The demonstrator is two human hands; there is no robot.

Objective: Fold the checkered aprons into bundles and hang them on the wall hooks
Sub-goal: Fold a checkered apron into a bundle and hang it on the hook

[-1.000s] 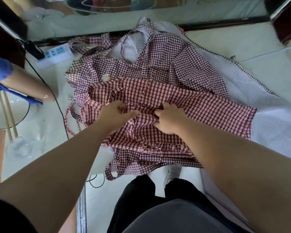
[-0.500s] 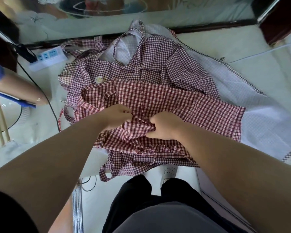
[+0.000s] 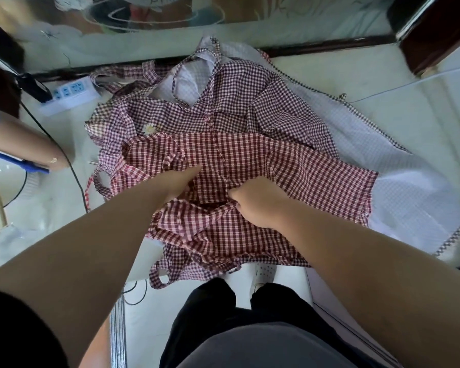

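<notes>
On the table (image 3: 356, 75) a dark apron (image 3: 250, 102) lies spread under a crumpled red apron (image 3: 303, 171), whose middle the right hand (image 3: 258, 201) grips with curled fingers; the left hand (image 3: 179, 181) touches it, grip unclear.

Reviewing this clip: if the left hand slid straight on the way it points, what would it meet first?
The left hand rests on the red checkered apron, so it would first ride over more of that cloth, then likely the narrow strap crossing it. Heights are hard to judge.
</notes>
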